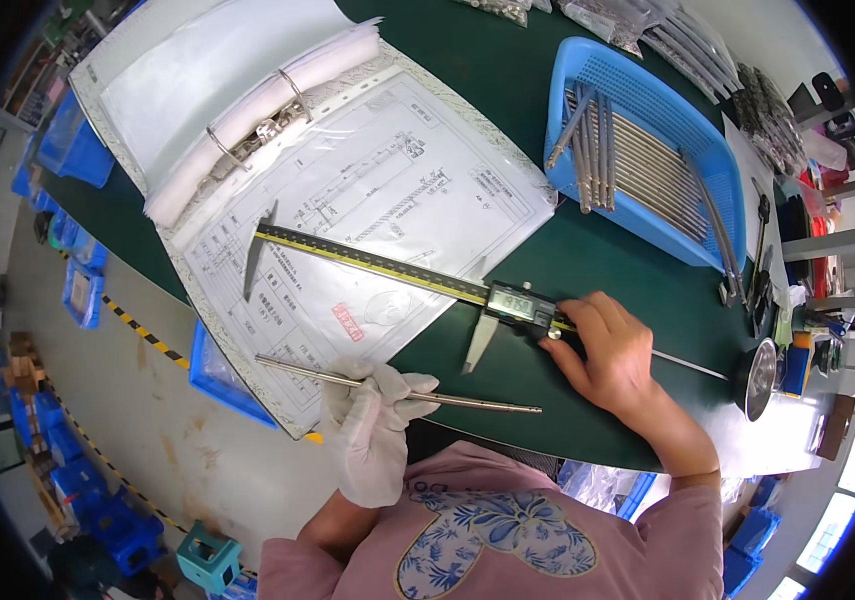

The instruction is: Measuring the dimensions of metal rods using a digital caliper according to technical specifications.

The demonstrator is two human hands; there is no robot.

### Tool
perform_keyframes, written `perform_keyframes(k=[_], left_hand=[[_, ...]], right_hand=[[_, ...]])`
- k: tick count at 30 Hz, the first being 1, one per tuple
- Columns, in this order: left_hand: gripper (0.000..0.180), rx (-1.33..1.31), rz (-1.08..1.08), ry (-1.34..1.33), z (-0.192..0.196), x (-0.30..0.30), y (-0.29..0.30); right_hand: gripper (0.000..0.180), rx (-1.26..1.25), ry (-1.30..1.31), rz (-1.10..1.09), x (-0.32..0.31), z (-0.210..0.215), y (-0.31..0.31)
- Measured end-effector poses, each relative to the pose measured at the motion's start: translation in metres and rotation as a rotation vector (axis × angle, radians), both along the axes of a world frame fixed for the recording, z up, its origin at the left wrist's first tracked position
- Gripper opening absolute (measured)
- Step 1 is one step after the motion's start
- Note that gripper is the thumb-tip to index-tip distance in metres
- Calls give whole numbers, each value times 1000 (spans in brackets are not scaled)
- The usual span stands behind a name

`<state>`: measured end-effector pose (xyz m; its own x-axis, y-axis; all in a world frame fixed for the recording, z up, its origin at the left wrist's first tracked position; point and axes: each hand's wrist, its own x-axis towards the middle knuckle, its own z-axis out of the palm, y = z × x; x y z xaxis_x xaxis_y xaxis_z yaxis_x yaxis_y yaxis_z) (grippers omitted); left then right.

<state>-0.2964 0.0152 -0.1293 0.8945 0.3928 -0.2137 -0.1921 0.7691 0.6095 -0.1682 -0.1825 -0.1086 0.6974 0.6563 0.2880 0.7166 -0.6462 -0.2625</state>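
My gloved left hand (365, 432) grips a thin metal rod (477, 402), which sticks out on both sides of the fingers above the table's near edge. My bare right hand (609, 352) is closed on the slider end of a digital caliper (377, 262). Its jaws are spread wide, and the beam lies over the open ring binder. Nothing sits between the jaws. Under the caliper is a page with a technical drawing (387, 190) and a red stamp. The rod is apart from the caliper.
A blue basket (572, 75) holding several metal rods stands at the far right on the green table (507, 350). The ring binder (112, 110) covers the left side. Bagged rods (687, 45) lie at the back. A round metal dish (759, 380) is at the right edge.
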Motion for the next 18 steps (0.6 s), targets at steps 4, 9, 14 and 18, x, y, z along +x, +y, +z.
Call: perform_keyframes(k=[4,9,14,18], left_hand=[[17,7,-1,-11,0,0,0],[17,-14,1,0,2,-2,1],[17,50,-12,69,4,-2,1],[17,17,24,64,1,-9,7]], right_hand=[[32,24,60,-10,5,-2,18],[34,36,-70,0,6,-7,21],[40,46,-75,31,3,3,20],[46,248,5,188,3,68,11]])
